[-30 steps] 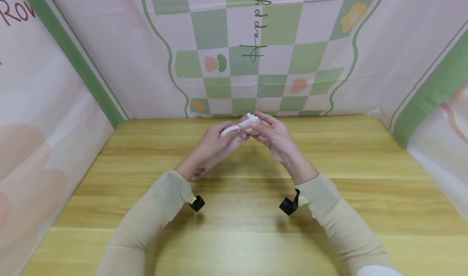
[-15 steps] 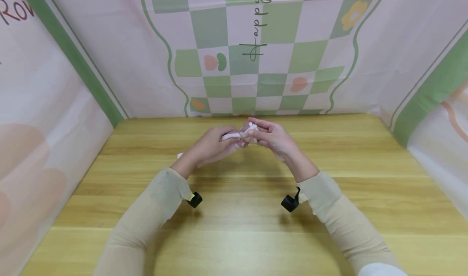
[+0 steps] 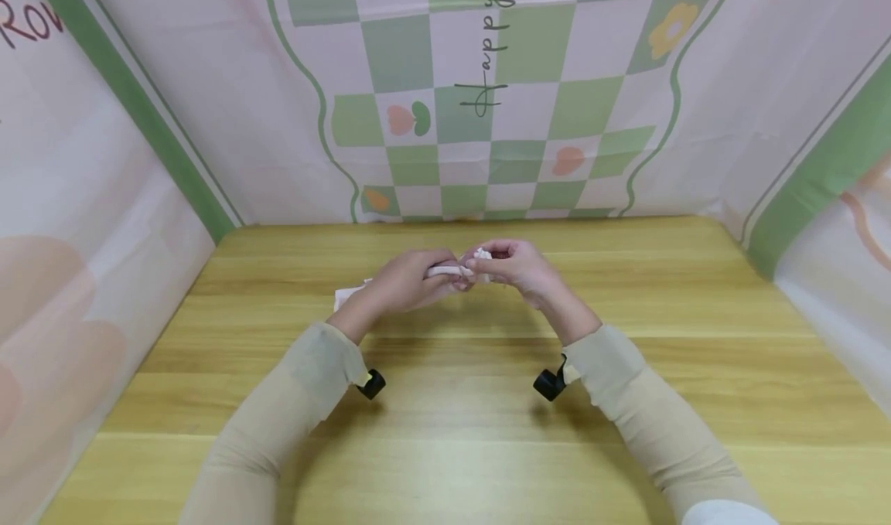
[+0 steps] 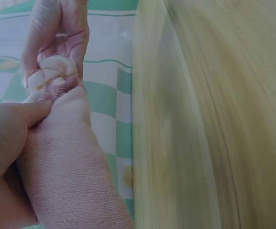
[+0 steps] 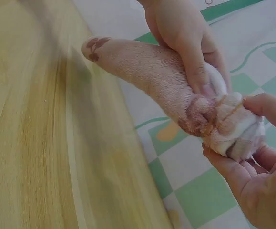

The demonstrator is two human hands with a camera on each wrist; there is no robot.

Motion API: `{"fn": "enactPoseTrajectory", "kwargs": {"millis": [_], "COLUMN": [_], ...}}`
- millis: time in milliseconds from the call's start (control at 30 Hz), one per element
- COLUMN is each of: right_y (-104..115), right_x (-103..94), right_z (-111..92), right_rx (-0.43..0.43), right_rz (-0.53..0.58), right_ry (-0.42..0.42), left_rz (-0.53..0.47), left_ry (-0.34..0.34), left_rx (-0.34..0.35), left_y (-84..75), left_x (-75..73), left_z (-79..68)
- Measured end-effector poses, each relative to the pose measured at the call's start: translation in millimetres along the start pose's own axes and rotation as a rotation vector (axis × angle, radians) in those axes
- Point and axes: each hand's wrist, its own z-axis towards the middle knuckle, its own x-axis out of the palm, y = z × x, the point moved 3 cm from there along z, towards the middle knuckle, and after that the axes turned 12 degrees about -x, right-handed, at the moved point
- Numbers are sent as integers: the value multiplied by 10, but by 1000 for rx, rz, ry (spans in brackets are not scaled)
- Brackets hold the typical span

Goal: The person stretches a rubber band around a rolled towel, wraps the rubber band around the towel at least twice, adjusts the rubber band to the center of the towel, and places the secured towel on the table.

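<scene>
A pale pink towel [image 5: 147,71] with brown marks is rolled into a long bundle held above the table. My left hand [image 3: 407,281] grips it near its bunched end, the thumb lying along the folds. A thin yellowish band, seemingly a rubber band [image 5: 230,109], circles that bunched end. My right hand [image 3: 525,274] has thumb and fingers curled about the gathered end and touches the band. From above, only a white tuft [image 3: 483,255], a folded strip [image 3: 445,271] and the tail [image 3: 348,296] behind the left wrist show; the hands hide the rest.
The wooden table [image 3: 445,432] stretches under both arms. A patterned cloth backdrop [image 3: 525,53] stands at its far edge, with cloth walls at left and right. Small black cameras [image 3: 550,384] hang below both wrists.
Both hands have come down slightly and toward me with the towel. Its tail now shows left of the left wrist, and the right fingers have curled in closer round the bunched end.
</scene>
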Motion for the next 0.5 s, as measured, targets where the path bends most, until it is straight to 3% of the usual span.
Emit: {"fn": "enactPoseTrajectory", "kwargs": {"millis": [233, 500], "right_y": [-15, 10], "right_x": [20, 10], "right_z": [8, -1], "right_rx": [-37, -41], "right_rz": [-31, -44], "right_ry": [14, -71], "left_rz": [-6, -43], "left_ry": [-6, -42], "left_rx": [-17, -16], "left_y": [-17, -50], "left_x": [3, -4], "left_z": [-18, -24]}}
